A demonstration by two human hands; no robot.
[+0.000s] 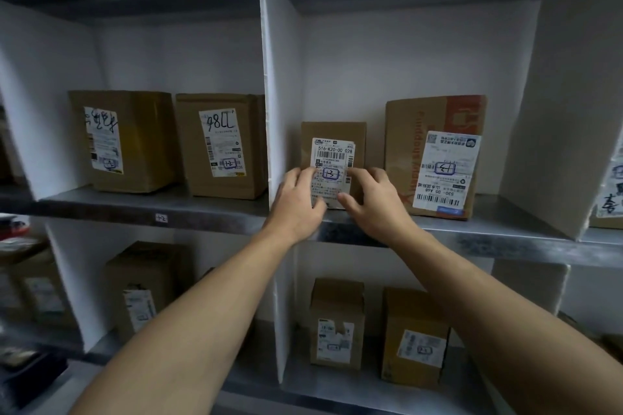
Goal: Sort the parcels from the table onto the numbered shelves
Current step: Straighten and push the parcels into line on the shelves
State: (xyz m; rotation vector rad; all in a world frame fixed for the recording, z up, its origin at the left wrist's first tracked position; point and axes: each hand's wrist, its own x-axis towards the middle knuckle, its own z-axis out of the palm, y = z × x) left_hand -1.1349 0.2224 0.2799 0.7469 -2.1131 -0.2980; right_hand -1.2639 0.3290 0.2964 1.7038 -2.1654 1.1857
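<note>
Here the small parcel (pixel 333 141) is stood upright on the upper shelf (pixel 209 209), in the compartment just right of the white divider (pixel 281 77), with its label, marked 1-3, turned to the front. It is held low down from both sides. The left hand (pixel 296 200) is curled round its lower left edge, with fingers laid over the label. The right hand (pixel 376 202) is curled round its lower right edge, with the thumb pressed to the front near the base. The base itself is hidden behind the hands, so whether it is fully set down cannot be told.

In the same compartment, to the right and apart from it, a larger parcel (pixel 435 158) with the same 1-3 mark is stood, so the compartment is judged to be the correct one. A small tag (pixel 161 218) reading 1-2 is fixed to the shelf edge under the left compartment.

To finish the step well, the small parcel should be slid back evenly with both hands until its whole base is carried by the shelf. It should be kept square to the divider and clear of the larger parcel, with the label left facing out. Both hands are best released together, and only once the parcel is felt to stand alone, since it is narrow and would probably tip if let go on one side first.
</note>
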